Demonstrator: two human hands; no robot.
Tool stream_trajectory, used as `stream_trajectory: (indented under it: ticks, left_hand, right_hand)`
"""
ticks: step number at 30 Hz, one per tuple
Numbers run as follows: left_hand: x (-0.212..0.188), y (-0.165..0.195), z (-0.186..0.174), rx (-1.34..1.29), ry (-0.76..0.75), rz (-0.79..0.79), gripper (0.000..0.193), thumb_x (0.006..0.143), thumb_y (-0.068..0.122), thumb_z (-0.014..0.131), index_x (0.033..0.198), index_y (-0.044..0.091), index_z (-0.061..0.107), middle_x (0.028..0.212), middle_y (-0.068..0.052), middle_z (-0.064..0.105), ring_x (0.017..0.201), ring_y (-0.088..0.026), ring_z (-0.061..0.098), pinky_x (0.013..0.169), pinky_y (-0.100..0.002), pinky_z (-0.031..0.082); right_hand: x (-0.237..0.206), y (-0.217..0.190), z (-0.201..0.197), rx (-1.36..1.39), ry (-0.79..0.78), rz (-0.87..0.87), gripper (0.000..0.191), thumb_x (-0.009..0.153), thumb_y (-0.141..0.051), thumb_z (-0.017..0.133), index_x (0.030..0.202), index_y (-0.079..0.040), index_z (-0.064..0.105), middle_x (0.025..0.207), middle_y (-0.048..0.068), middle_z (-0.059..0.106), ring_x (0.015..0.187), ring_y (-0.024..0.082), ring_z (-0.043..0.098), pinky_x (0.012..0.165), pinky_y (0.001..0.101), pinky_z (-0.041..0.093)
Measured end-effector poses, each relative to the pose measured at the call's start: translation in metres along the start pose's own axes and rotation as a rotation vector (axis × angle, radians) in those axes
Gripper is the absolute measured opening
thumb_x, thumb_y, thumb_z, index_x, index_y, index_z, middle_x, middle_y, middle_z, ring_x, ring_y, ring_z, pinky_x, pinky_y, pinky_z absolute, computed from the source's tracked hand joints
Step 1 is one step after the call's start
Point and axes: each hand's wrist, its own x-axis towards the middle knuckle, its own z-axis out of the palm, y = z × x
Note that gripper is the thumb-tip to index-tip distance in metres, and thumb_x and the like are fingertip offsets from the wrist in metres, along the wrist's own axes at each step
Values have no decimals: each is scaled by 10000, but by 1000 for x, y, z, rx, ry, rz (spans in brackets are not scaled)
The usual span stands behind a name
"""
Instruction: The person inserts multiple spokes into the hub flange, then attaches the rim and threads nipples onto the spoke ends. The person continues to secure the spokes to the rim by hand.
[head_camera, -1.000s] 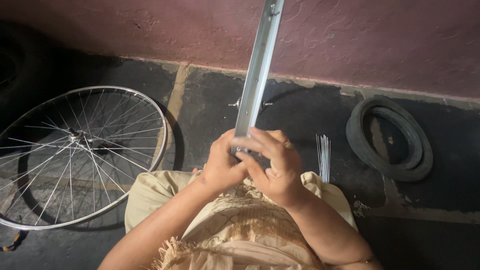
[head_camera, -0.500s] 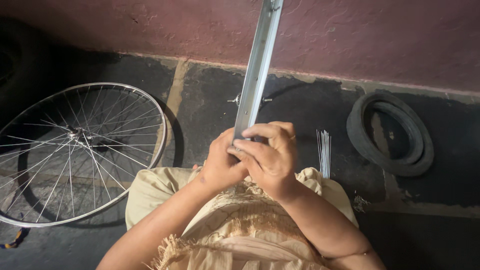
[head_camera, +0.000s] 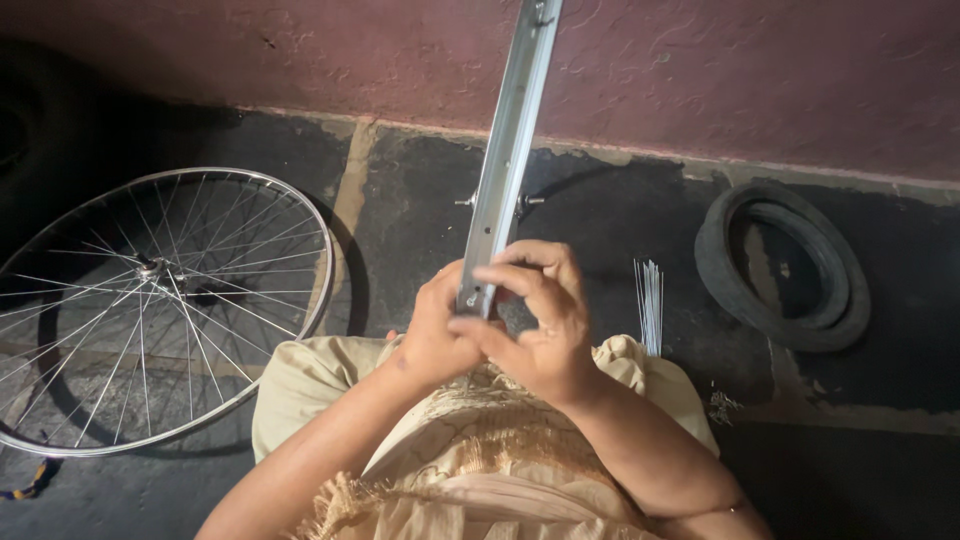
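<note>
A silver bicycle rim (head_camera: 508, 150) stands on edge in front of me, seen edge-on, running from my lap up past the top of the picture. My left hand (head_camera: 432, 335) grips its lower end from the left. My right hand (head_camera: 545, 320) closes over the same end from the right, fingers curled across the rim's inner face. What the fingertips pinch is hidden. A hub with axle ends (head_camera: 520, 203) shows behind the rim at mid height.
A fully spoked wheel (head_camera: 150, 305) lies flat on the dark floor at left. A bundle of loose spokes (head_camera: 650, 305) lies right of my hands. A coiled black tyre (head_camera: 785, 265) sits at right. The reddish wall (head_camera: 750, 80) runs along the back.
My right hand has shifted slightly lower on the rim's end, its fingers reworking their hold. The rim and left hand stay nearly as they were.
</note>
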Motion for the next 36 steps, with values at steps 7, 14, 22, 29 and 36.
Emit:
stream_trajectory:
  ticks: [7, 14, 22, 29, 36]
  left_hand:
    - [-4, -6, 2, -2, -25, -17, 335, 800, 94, 716, 1125, 36, 660, 1015, -127, 683, 884, -226, 709, 793, -338, 568]
    - [-7, -7, 2, 8, -39, -28, 367, 778, 93, 714, 1132, 33, 637, 1044, -148, 685, 943, -293, 708, 844, -369, 563]
    - [-4, -4, 3, 67, 3, 74, 434, 769, 97, 689, 1194, 23, 635, 1117, -181, 695, 1018, -354, 708, 897, -391, 560]
    - [-7, 0, -2, 28, -19, -6, 418, 766, 91, 694, 1177, 25, 653, 1034, -123, 698, 936, -260, 711, 879, -360, 560]
    - [-11, 6, -16, 8, -74, -108, 464, 696, 95, 664, 1156, 36, 677, 948, -71, 688, 819, -155, 668, 789, -323, 561]
  right_hand:
    - [3, -3, 4, -132, 52, -109, 262, 855, -120, 909, 1034, -113, 718, 1121, 2, 654, 1044, 166, 585, 834, 298, 500]
    - [0, -2, 0, -141, -49, -115, 292, 800, -9, 875, 1058, -65, 750, 1110, 64, 665, 978, 208, 580, 817, 323, 503]
    - [2, -7, -3, -113, -29, -82, 405, 739, -94, 902, 1090, -32, 709, 1089, 105, 618, 948, 253, 570, 819, 363, 506]
    - [-8, 21, -1, 60, 123, -65, 221, 832, -130, 870, 963, -87, 697, 1062, 63, 637, 888, 119, 606, 741, 271, 524]
    - [-10, 146, -16, -162, 230, 249, 76, 947, -78, 759, 983, -25, 716, 1034, 91, 675, 906, 199, 672, 773, 326, 557]
